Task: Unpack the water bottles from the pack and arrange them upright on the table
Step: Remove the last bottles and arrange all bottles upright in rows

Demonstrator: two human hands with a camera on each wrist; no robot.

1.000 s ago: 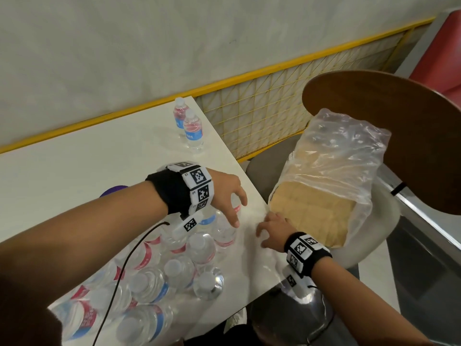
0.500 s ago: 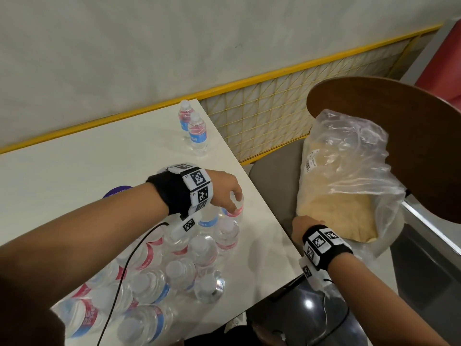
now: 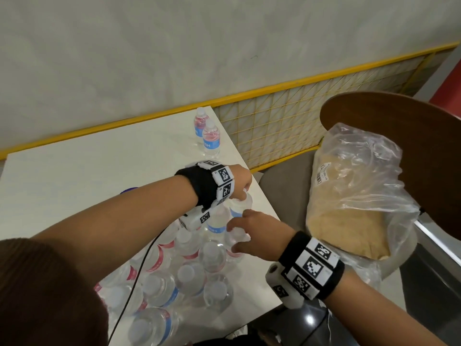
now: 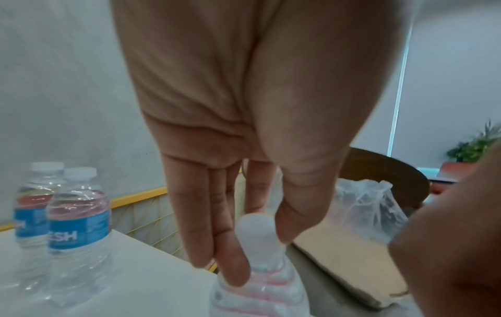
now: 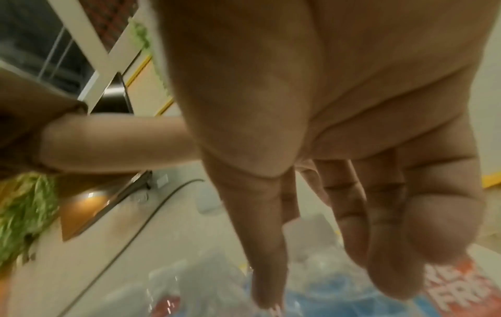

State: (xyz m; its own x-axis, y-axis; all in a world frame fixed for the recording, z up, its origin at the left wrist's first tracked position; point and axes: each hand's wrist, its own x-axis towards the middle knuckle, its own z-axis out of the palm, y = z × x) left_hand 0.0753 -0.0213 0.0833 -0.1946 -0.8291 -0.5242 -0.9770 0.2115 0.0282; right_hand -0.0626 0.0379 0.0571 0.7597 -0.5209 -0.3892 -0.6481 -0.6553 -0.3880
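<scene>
Several clear water bottles [image 3: 189, 273] with pink or blue labels stand clustered on the near part of the white table [image 3: 87, 183]. My left hand [image 3: 243, 193] pinches the white cap of the far-right bottle [image 3: 240, 208] in the cluster; in the left wrist view its thumb and fingers [image 4: 233, 268] close on that bottle's neck [image 4: 257, 231]. Just nearer, my right hand [image 3: 235, 236] hovers over another bottle top, thumb and fingers pointing down either side of it without closing [image 5: 325, 278]. Two bottles [image 3: 210, 141] stand upright at the table's far right corner.
The emptied plastic wrap with its cardboard tray [image 3: 361, 191] lies on a chair right of the table, against the wooden chair back [image 3: 399, 146]. A black cable [image 3: 139, 265] runs across the bottles. The table's right edge is close to both hands. A yellow-edged wall panel [image 3: 299, 126] stands behind.
My right hand left the plastic wrap on the chair and came over the bottle cluster. The left hand stayed at the far-right bottle and its fingers closed on the cap.
</scene>
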